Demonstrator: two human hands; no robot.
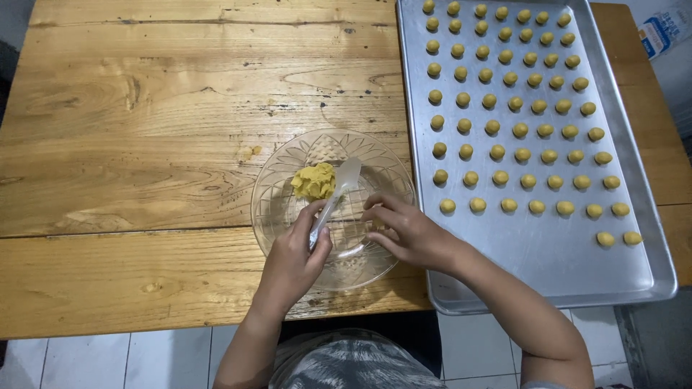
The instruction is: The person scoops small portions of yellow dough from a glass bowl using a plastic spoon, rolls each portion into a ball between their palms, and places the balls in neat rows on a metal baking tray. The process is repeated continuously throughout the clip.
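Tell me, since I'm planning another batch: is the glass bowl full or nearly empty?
Nearly empty. The glass bowl holds only one small yellow dough lump; the rest of the clear bottom shows bare.

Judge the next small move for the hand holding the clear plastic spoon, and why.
Probably the left hand tips the clear plastic spoon into the yellow dough lump in the clear glass bowl to scoop some: its tip sits beside the lump, apparently empty.

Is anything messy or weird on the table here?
Mostly tidy. A small yellow smear sits on the wooden table, left of the glass bowl, like a bit of dropped dough. On the metal tray, the last row holds only two dough balls, at the right end.
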